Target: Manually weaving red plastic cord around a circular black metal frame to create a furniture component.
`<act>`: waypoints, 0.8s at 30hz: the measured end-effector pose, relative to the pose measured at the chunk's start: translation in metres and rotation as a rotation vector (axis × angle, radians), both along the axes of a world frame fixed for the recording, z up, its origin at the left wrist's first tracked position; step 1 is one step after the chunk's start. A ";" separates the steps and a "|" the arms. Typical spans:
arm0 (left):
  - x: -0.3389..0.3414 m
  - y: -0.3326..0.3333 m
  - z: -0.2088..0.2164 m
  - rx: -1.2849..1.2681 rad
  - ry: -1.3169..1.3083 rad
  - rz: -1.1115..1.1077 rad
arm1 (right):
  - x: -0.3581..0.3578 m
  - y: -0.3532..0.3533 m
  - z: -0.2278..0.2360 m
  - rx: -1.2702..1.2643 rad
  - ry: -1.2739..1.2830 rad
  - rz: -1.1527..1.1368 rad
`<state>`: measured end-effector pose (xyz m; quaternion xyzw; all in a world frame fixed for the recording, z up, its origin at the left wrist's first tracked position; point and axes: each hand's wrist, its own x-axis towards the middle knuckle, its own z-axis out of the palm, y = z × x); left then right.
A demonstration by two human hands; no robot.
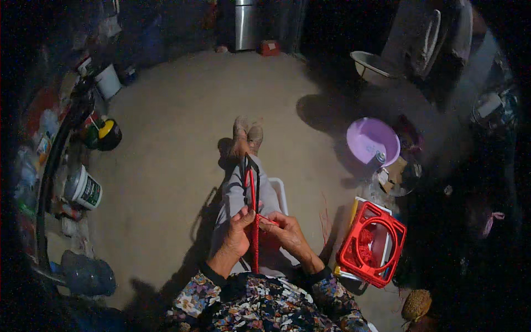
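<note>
Over my lap lies a long narrow strip (255,243), its near part covered in tight red wrapping and its far end dark and looped. My left hand (238,232) is closed on the strip at about its middle, with the thumb along its side. My right hand (289,235) is to the right of the strip, with thumb and fingers pinching a thin red cord (266,220) that runs to the wrapping. What the strip is made of under the red cannot be told.
At my right stands a crate with a red openwork top (347,252) and red material inside. Beyond it are a purple basin (359,138) and a spray can (376,161). Buckets (88,189) and clutter line the left side. A dark curved bar (50,182) runs there.
</note>
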<state>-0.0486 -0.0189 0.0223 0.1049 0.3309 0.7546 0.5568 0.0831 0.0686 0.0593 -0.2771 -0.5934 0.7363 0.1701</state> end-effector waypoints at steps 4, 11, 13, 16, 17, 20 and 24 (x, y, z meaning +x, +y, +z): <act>0.005 -0.009 -0.001 -0.019 0.044 0.061 | -0.002 -0.004 -0.005 0.017 -0.002 0.037; -0.002 -0.008 0.018 -0.032 -0.027 0.106 | -0.020 -0.003 0.010 -0.076 -0.043 0.054; 0.001 -0.006 0.025 -0.068 -0.042 0.116 | -0.020 -0.001 0.010 -0.114 -0.053 0.049; 0.011 -0.012 0.026 -0.122 0.034 0.133 | -0.015 -0.006 0.002 -0.065 -0.017 0.025; 0.010 -0.014 0.027 -0.088 0.022 0.098 | -0.013 -0.009 -0.001 -0.049 0.006 0.017; 0.007 -0.013 0.022 -0.136 0.072 0.071 | -0.015 -0.011 0.015 -0.142 0.007 -0.011; -0.001 -0.020 0.009 -0.154 0.222 0.066 | -0.011 -0.010 0.018 -0.198 -0.004 -0.008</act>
